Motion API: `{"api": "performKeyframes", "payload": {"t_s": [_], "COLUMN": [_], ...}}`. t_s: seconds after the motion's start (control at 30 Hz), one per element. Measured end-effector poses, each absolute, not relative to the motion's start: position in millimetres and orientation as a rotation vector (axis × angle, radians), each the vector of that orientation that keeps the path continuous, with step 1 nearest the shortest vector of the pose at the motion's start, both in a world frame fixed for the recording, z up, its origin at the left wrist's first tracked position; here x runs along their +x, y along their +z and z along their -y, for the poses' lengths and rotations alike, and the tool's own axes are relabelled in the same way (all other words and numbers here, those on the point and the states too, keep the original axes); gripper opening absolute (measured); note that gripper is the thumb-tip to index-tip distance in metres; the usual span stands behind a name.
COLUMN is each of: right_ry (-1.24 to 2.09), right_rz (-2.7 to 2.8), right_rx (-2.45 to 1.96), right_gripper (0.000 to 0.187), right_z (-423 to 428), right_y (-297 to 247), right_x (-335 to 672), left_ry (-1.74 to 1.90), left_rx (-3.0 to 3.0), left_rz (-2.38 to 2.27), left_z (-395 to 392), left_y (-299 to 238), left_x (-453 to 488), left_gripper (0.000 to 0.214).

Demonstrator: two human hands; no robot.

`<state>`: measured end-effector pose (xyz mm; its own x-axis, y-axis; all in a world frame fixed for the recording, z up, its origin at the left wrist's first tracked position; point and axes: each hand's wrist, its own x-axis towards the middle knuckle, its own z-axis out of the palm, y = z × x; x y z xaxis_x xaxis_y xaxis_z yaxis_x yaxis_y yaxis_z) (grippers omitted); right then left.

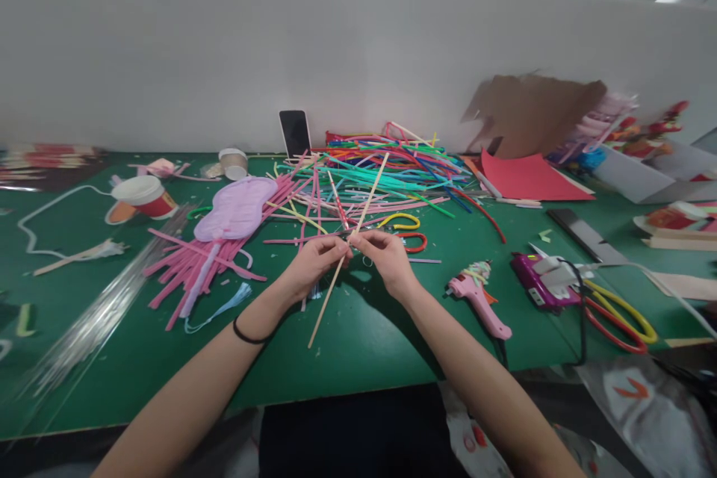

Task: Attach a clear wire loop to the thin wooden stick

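My left hand (320,263) and right hand (386,258), close together, pinch a thin stick (370,196) over the tabletop (386,351). Looks bare, probably barely started; lilac fan-shaped piece (235,208) looks finished.

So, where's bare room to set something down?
Mostly bare: the green tabletop between its near edge, the left hand and right hand; a smaller patch between the pink plastic glue gun and red paper sheet. Crowded: beyond the hands, with multicoloured fuzzy stems; leftward, around the lilac lobed piece.
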<state>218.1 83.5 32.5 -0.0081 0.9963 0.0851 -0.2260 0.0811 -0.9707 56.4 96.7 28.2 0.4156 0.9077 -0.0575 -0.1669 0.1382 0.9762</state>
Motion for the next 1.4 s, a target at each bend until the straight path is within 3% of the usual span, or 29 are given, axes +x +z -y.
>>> {"api": "performKeyframes", "payload": {"t_s": [0.43,0.6,1.1,1.4], "right_ry": [1.469,1.533,1.541,1.877], "right_rz": [1.116,1.127,1.15,0.853], "right_rx": [-0.925,-0.912,-0.916,-0.828], "right_gripper": [0.037,0.038,0.031,0.043], "right_z": [-75,-72,-72,-71], "right_y": [39,39,33,37], "right_x": [215,212,210,212], "left_ry": [0.935,0.913,0.901,0.951], "left_rx": [1.069,1.046,0.891,0.815], "left_rz": [-0.688,-0.64,-0.592,-0.532], "left_z": [-104,-103,-103,-106], "left_y": [28,35,37,38], "left_x": [49,46,42,37], "left_gripper": [0.04,0.025,0.028,0.028]}}
